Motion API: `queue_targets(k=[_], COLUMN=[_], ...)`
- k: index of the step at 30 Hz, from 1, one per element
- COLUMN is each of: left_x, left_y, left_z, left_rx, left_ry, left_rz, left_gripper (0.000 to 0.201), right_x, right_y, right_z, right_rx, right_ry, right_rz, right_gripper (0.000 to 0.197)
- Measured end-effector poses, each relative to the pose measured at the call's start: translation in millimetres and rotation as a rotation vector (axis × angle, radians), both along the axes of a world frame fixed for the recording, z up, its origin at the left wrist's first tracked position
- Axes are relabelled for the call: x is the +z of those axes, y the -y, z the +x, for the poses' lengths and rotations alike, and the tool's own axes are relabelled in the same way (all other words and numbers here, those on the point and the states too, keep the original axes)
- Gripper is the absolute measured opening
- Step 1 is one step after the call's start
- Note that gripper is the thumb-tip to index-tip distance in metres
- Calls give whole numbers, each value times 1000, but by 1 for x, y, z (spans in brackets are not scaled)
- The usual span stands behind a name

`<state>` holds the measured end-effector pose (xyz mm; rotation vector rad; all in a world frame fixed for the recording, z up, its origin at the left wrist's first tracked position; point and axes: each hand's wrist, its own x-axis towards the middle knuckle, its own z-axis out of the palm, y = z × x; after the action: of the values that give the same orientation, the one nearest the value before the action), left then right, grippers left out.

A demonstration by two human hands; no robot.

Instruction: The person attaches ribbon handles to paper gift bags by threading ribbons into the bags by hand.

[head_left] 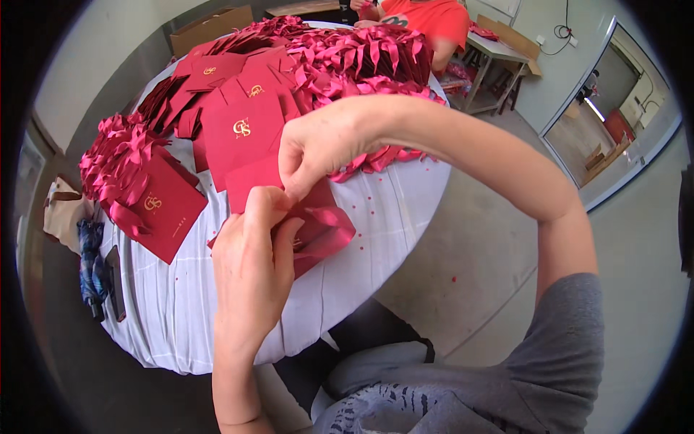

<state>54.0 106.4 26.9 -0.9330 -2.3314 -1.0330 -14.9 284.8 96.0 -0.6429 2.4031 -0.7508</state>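
In front of me, over the near part of the table, is a dark red paper gift bag (pixel 307 254) with a wide, shiny pink-red ribbon (pixel 334 220) at its side. My left hand (pixel 249 249) grips the bag, thumb and forefinger bent at its upper edge. Above it, the fingers of my right hand (pixel 318 148) are pinched together and meet my left fingertips. What lies between those right fingers is hidden. Just beyond both hands, flat red bags with gold print (pixel 242 130) lie overlapped in a pile.
A white cloth (pixel 390 217) covers the round table. Ribboned bags stand bunched at the left (pixel 163 202) and far right (pixel 361 58). A person in an orange-red shirt (pixel 434 22) is across the table. A folded umbrella (pixel 92 260) hangs near the left edge.
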Motion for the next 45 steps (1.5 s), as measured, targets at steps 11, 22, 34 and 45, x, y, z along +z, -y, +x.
queue_targets(k=[11,22,34,45], left_x=[6,12,14,4], left_y=[1,-2,2,-10], left_z=[-6,1,0,3], left_rx=[-18,-30,-56,65], left_ry=[89,78,29,-73], left_rz=[-65,-136,-222,-149], left_gripper=[13,6,29,7], right_x=[-46,-55,-75,-93], right_y=[-7,-33,-20,2], right_z=[4,-46,11,34], right_rx=[-301,-461,-48,-387], right_ry=[-81,-102,195,-383], right_rz=[-494,-1108,-991,-1039], right_gripper=[20,23,30,25])
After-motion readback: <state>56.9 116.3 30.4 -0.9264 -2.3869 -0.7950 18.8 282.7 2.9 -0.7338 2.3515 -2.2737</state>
